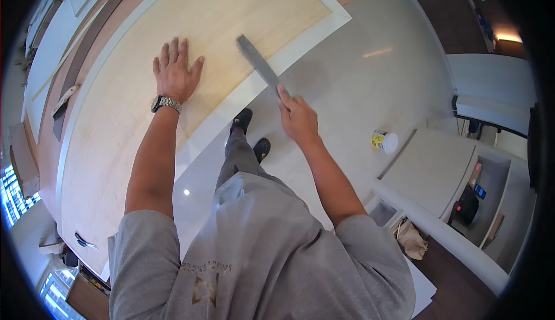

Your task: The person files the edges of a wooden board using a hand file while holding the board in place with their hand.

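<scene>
A large pale wood panel (243, 8) with a white border lies in front of me. My left hand (176, 80) rests flat on it with the fingers spread, a metal watch on the wrist. In my right hand (298, 116), by the panel's near right edge, is a long grey flat file (258, 63). The fingers wrap round its near end, and the blade slants up and left across the white border, its far end over the wood face.
A utility knife (65, 101) lies on the brown strip at left; scissors (85, 240) lie on the panel's lower left. A white tub (386, 141) stands on the floor, near a white cabinet (428, 169) with an open drawer (497, 204) holding tools.
</scene>
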The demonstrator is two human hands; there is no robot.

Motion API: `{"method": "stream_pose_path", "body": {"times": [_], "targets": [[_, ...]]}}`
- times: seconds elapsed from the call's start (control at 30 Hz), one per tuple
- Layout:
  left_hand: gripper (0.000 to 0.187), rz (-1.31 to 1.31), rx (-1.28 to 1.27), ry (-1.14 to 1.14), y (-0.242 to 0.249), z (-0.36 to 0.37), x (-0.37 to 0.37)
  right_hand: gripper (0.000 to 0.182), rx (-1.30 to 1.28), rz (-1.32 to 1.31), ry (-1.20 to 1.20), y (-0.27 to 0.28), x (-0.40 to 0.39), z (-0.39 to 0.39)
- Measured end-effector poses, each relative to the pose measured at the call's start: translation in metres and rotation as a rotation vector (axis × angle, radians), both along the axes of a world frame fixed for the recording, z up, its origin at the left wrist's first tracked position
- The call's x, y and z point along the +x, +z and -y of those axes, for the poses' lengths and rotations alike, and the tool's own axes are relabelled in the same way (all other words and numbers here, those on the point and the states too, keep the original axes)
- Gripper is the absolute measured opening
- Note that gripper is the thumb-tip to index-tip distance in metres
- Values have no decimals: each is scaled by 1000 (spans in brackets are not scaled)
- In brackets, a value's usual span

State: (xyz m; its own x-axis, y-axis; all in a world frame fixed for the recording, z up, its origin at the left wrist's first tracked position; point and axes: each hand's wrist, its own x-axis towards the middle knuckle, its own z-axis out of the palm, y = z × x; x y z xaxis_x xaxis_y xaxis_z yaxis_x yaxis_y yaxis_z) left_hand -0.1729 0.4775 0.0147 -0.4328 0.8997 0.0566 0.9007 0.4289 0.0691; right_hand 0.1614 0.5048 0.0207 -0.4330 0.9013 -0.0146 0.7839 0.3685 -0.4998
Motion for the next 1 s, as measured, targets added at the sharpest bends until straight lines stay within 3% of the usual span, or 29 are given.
{"method": "stream_pose_path", "body": {"times": [0.1,0.3,0.47,0.7,0.87,1.0], "targets": [[71,2,5,-10,1,3,-1,39,44,-2,-4,7,-14,-23],[72,22,20,-4,-3,9,1,39,-74,-37,1,0,19,33],[72,15,6,-3,0,2,-1,40,-10,20,-6,9,-12,-21],[73,-2,2,-24,-6,10,0,37,-120,14,-26,8,12,33],[73,-16,-19,-9,-2,1,-2,39,5,-32,-67,3,-8,-34],[73,5,-1,-17,2,3,1,39,-86,0,-107,23,22,8]]}}
